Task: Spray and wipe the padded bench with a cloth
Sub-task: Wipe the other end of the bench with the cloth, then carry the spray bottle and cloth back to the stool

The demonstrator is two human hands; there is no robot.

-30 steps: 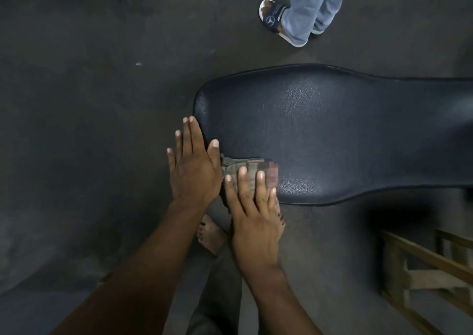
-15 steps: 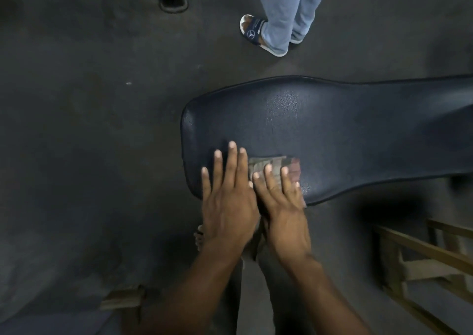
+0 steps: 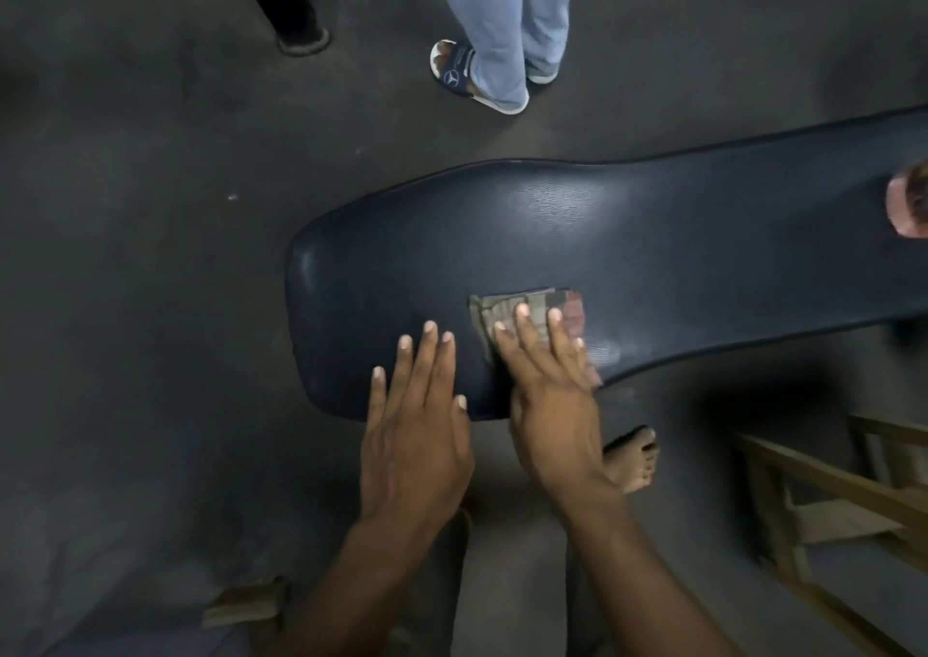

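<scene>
Nearest us, our left hand (image 3: 414, 435) lies flat and empty, fingers spread on the padded bench (image 3: 627, 235) near its rounded end. Just beside it, our right hand (image 3: 550, 395) presses open-palmed on the folded cloth (image 3: 522, 307) at the bench's near edge. Beyond stands a person in jeans (image 3: 502, 19).

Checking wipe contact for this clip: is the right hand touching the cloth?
Touching. The head view shows the right hand lying flat on the cloth, its fingers overlapping the fabric on the padded bench.
</scene>
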